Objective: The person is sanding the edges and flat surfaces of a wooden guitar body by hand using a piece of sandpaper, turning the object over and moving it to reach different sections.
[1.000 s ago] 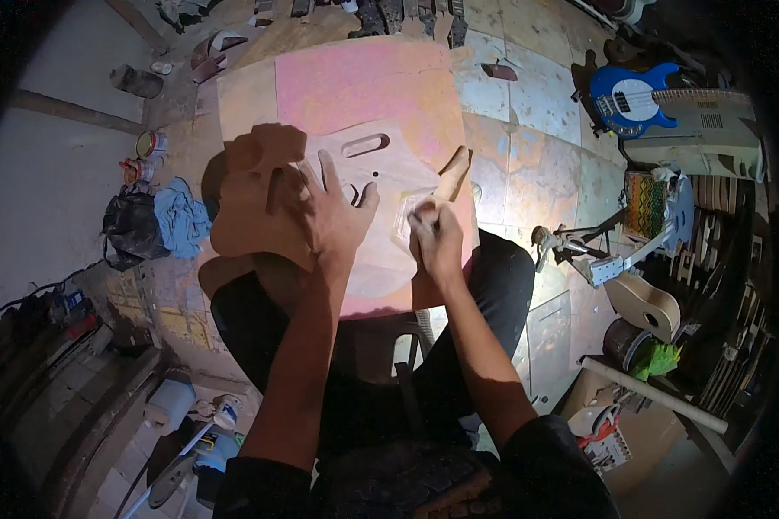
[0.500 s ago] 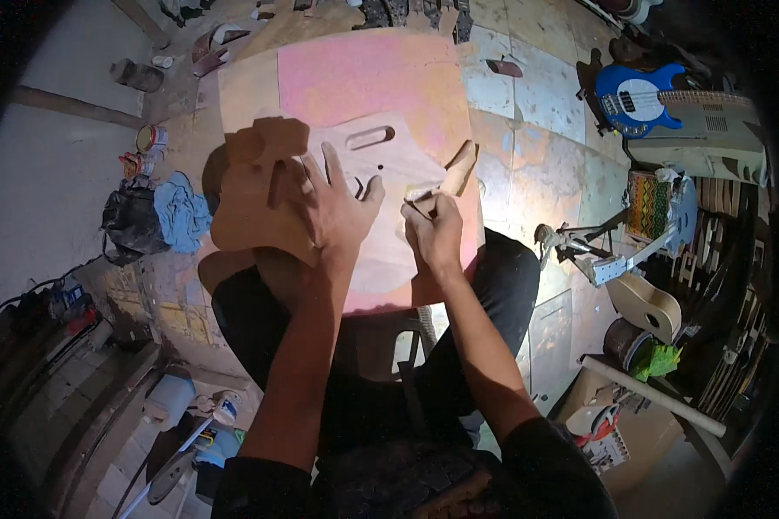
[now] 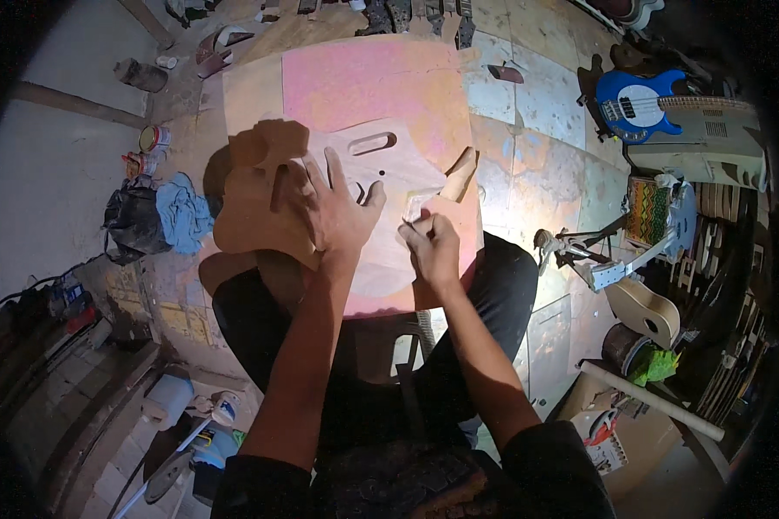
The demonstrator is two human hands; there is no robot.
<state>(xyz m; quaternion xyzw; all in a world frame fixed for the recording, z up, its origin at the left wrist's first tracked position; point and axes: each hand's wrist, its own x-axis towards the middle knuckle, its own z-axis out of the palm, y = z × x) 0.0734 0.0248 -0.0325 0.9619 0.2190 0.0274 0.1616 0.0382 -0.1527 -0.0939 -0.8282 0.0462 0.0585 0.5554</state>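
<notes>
An unfinished wooden electric guitar body with routed cavities and a round hole lies on a pink and orange stained board. My left hand rests open on the body, fingers spread over its left half beside a cavity. My right hand is pinched at the lower edge of a pale-rimmed recess at the body's right, around something small that I cannot make out. A curved wooden horn of the body points up to the right. My shadow falls across the left half.
A blue bass guitar and a natural acoustic guitar body are at the right, near a metal stand and stacked wooden parts. A blue cloth, black bag and cans lie left. My dark-clothed knees flank the board.
My right hand has shifted up slightly, then back down toward me along the recess, uncovering more of it. My left hand stays spread on the body with only small shifts.
</notes>
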